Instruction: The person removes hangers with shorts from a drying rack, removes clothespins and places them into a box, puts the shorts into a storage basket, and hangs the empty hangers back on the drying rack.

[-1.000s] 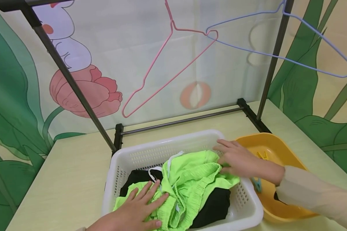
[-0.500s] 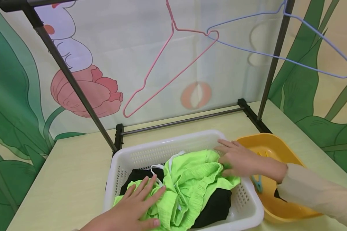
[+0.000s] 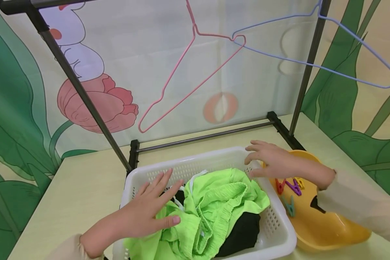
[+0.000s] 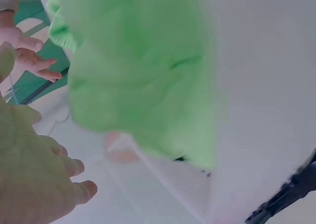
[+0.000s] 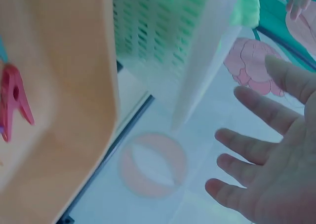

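A neon green garment (image 3: 214, 202) with a gathered elastic waistband and white drawstring lies bunched in a white perforated basket (image 3: 287, 234). Black fabric (image 3: 242, 233) shows beneath it. My left hand (image 3: 146, 211) hovers over the garment's left part with fingers spread and straight. In the left wrist view that hand (image 4: 39, 169) is apart from the green cloth (image 4: 138, 76). My right hand (image 3: 276, 160) is held above the basket's right back corner, fingers extended. From the right wrist, the same hand (image 5: 276, 145) shows spread fingers and holds nothing.
A yellow basin (image 3: 331, 234) right of the basket holds several clothespins, one of them red (image 3: 280, 186). Behind stands a black rack (image 3: 204, 136), with a pink hanger (image 3: 178, 65) and a blue hanger (image 3: 279, 56) above the basket. A patterned backdrop (image 3: 263, 90) closes off the back.
Both hands have lifted off the green garment. The right hand has risen toward the basket's back corner, uncovering clothespins in the basin. The garment stays in the basket.
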Motion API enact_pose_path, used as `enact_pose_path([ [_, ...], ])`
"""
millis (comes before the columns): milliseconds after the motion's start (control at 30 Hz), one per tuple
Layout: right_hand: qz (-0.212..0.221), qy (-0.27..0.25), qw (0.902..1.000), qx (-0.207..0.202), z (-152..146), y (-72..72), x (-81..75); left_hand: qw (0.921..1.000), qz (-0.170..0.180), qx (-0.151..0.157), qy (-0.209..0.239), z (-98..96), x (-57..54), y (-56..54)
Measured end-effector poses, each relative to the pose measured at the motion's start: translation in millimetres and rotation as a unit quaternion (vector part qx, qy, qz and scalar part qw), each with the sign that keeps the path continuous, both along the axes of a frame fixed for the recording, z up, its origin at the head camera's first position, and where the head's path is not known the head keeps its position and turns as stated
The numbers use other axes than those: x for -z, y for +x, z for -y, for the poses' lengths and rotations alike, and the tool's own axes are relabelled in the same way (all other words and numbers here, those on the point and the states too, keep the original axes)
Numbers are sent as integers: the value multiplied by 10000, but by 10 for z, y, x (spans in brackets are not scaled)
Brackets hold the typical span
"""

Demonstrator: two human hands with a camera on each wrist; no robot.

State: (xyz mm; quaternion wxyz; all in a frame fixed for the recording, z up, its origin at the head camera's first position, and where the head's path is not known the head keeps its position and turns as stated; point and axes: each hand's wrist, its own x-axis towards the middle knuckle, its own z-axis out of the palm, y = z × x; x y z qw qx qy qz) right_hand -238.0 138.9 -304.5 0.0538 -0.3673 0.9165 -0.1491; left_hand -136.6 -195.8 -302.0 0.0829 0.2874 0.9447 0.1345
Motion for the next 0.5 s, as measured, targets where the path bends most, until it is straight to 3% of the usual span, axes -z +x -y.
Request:
enact_pose_path([
  [300,-812,-365,9951,425,-35,-189,-107,9988,-27,-456,-168,-35,-224,-353],
  [500,-1629,-993,9790,725,-18,-367,-93,9971,-6,-719,-263,-131,-271,-664],
])
